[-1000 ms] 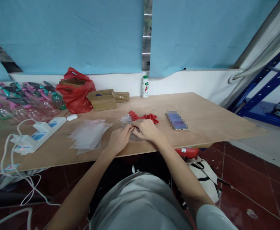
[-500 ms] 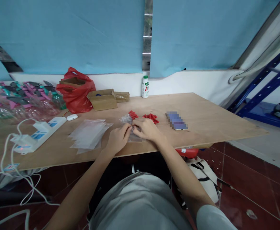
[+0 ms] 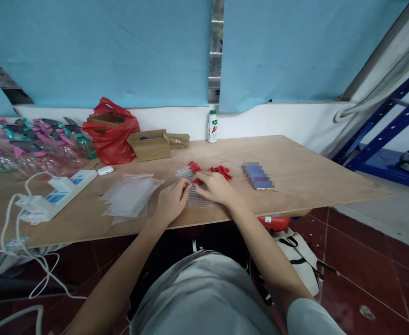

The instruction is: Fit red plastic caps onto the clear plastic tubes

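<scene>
In the head view, the left hand (image 3: pixel 171 200) and right hand (image 3: pixel 214 187) met at the middle of the frame, fingertips bent and drawn together over the desk (image 3: pixel 305 172). Their own fingers hid whatever lay between the tips, so I could not tell whether either one gripped anything.

Clear tubes (image 3: pixel 195 201) lay in a row just below the fingers, partly covered by the right hand. Red-tipped tubes (image 3: pixel 184 172) lay just above the hands, and a pile of red pieces (image 3: pixel 223 170) showed beyond the right hand, its lower edge hidden.

Left of centre were clear bags (image 3: pixel 129 195), overlapping too much to count. Right of centre, the phone (image 3: pixel 258 177) was blurred into blocks. The left edge of the frame cut off the bottles (image 3: pixel 51 153).
</scene>
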Action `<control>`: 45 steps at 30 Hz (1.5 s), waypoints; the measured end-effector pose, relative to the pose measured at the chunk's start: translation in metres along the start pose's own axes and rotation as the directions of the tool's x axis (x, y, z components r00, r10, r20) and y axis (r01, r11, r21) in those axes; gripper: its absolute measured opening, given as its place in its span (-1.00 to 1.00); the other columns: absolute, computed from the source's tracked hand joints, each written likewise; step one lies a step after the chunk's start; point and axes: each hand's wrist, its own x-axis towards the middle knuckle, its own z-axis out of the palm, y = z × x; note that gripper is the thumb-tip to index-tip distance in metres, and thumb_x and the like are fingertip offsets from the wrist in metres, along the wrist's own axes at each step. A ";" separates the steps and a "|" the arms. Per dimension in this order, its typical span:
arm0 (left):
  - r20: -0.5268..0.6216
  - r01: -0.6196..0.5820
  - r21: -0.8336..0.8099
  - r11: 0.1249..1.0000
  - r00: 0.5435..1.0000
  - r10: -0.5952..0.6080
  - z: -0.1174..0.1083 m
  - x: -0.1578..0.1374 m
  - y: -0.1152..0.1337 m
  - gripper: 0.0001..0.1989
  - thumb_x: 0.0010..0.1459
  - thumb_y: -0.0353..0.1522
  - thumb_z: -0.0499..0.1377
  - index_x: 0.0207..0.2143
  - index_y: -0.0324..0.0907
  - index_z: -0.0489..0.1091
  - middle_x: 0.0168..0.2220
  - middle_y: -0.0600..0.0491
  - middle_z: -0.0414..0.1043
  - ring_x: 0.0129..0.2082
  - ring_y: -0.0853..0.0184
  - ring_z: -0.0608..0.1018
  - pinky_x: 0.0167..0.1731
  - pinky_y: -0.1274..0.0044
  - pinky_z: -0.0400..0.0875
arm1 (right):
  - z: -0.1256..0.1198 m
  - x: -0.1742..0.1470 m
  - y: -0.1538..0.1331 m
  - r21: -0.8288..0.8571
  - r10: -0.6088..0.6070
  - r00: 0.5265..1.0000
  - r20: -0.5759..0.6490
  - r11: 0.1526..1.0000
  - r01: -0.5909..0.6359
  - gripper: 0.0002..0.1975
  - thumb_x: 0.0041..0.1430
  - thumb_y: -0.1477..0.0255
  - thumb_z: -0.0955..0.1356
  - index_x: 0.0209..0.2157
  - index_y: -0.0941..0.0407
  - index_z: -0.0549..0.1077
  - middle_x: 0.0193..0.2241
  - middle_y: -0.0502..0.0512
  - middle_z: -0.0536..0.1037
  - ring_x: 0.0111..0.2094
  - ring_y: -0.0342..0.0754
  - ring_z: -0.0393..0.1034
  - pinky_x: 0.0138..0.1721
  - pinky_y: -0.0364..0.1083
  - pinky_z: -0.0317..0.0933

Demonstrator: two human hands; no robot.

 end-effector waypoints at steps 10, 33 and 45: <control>0.090 -0.010 0.106 0.994 0.996 0.001 0.003 0.000 -0.001 -0.71 0.58 -0.21 -0.07 0.02 -0.10 0.40 -0.16 -0.02 0.68 -0.21 0.16 0.71 -0.28 0.44 0.36 | 0.003 0.002 -0.004 -0.018 0.037 0.999 -0.011 0.999 -0.037 -0.93 0.33 0.44 0.37 -0.20 0.08 0.54 -0.28 0.08 0.63 -0.23 0.00 0.49 -0.23 -0.11 0.10; -0.055 0.019 0.102 0.995 0.998 -0.014 -0.005 0.001 0.002 -0.63 0.60 -0.25 -0.10 -0.14 -0.12 0.46 -0.28 -0.01 0.61 -0.26 0.20 0.64 -0.28 0.45 0.27 | -0.005 0.002 0.002 0.248 -0.025 0.994 -0.109 0.967 0.051 -0.75 0.57 0.31 0.26 -0.07 0.08 0.54 -0.13 0.14 0.67 -0.13 0.02 0.55 -0.03 -0.07 0.27; 0.007 0.039 0.099 0.994 0.999 -0.039 -0.010 0.001 0.009 -0.62 0.60 -0.23 -0.10 -0.10 -0.12 0.49 -0.33 -0.01 0.61 -0.32 0.22 0.64 -0.31 0.47 0.24 | -0.004 0.003 0.001 0.351 0.111 0.980 -0.167 0.935 -0.046 -0.71 0.54 0.23 0.30 -0.20 0.09 0.57 -0.29 0.05 0.67 -0.31 -0.04 0.48 -0.17 -0.09 0.24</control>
